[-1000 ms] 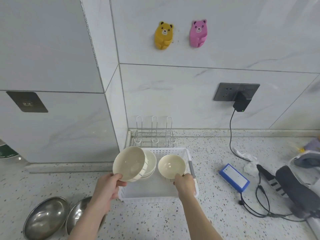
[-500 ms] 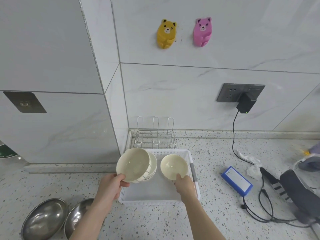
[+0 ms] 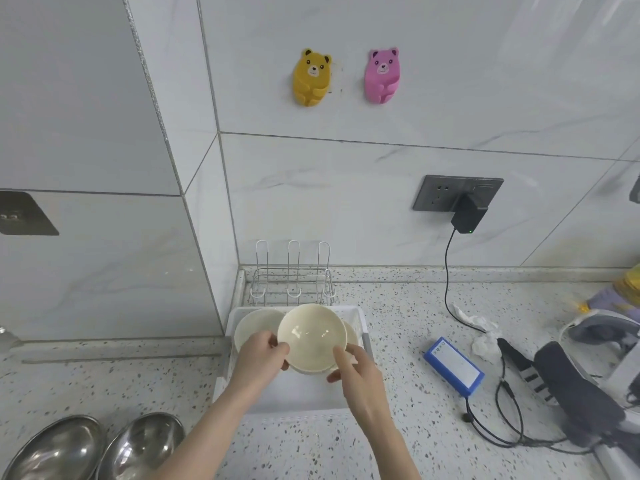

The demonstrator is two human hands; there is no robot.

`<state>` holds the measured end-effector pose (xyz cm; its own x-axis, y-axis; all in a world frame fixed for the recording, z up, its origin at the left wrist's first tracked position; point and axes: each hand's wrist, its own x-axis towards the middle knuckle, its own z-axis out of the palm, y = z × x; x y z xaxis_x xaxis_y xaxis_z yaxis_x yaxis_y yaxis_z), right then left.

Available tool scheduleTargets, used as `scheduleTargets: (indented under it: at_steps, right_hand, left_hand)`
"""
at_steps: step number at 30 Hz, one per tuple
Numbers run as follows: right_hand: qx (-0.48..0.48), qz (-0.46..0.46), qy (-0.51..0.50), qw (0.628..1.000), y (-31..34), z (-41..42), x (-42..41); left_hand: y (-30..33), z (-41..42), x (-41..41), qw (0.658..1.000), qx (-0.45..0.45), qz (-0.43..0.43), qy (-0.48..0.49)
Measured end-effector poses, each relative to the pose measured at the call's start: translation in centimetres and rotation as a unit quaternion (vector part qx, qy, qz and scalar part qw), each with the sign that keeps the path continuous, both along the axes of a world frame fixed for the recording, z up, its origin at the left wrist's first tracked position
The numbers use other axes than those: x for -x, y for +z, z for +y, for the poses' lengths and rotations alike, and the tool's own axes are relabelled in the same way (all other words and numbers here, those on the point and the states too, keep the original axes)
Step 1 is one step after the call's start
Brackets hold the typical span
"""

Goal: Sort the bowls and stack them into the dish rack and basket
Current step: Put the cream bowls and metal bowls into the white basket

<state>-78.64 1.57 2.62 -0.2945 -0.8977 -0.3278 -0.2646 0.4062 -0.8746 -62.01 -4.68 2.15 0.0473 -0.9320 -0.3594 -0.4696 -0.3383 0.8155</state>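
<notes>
A cream bowl [image 3: 311, 336] faces me, tilted, above the white basket [image 3: 364, 329]. My left hand [image 3: 261, 356] grips its left rim, thumb on the inside. My right hand [image 3: 351, 370] pinches its lower right rim, fingers underneath. More cream bowls sit close behind it: one shows at the left [image 3: 254, 325] and an edge shows at the right [image 3: 350, 337]. How they nest is hidden. The wire dish rack [image 3: 292, 289] stands against the wall behind the basket. Two steel bowls [image 3: 52, 448] [image 3: 143, 443] lie on the counter at the lower left.
A blue box [image 3: 453, 367], crumpled paper [image 3: 485, 344], black cables [image 3: 502, 410] and a dark device [image 3: 581, 393] crowd the counter on the right. A charger [image 3: 469, 216] hangs from the wall socket. A wall corner juts out left of the basket.
My right hand has carried its small bowl leftward against the bowls in my left hand. The two separate groups now overlap as one cluster over the basket.
</notes>
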Motion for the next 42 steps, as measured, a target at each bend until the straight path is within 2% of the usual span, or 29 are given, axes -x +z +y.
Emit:
scheduleTargets:
  at_steps: [5, 8, 14, 23, 29, 38, 42]
  right_hand:
    - [-0.005, 0.079, -0.033, 0.996, -0.4, -0.2, 0.2]
    - [-0.019, 0.073, -0.063, 0.995, -1.0, -0.7, 0.6]
    - [-0.053, 0.026, -0.11, 0.992, -2.1, -2.4, 1.7]
    - [-0.071, 0.069, -0.085, 0.991, -3.7, -3.7, 1.3]
    - [-0.089, 0.094, -0.07, 0.989, -4.2, -4.2, 0.9]
    - [-0.086, 0.085, -0.055, 0.991, -4.2, -4.0, 1.0]
    - [-0.059, 0.088, -0.049, 0.993, -3.3, -3.0, 0.9]
  left_hand:
    - [-0.7, 0.4, 1.5, 0.998, 0.033, -0.01, -0.045]
    - [-1.0, 0.7, 1.8, 0.998, 0.047, 0.024, -0.041]
    - [-1.9, 1.4, 0.6, 0.997, 0.008, 0.072, 0.011]
    - [-2.6, 2.5, -2.7, 0.988, -0.025, 0.092, 0.122]
    - [-3.1, 3.2, -4.2, 0.985, -0.031, 0.107, 0.13]
    - [-2.2, 5.0, -4.5, 0.985, -0.03, 0.113, 0.126]
    - [-1.4, 6.4, -5.0, 0.982, -0.027, 0.127, 0.136]
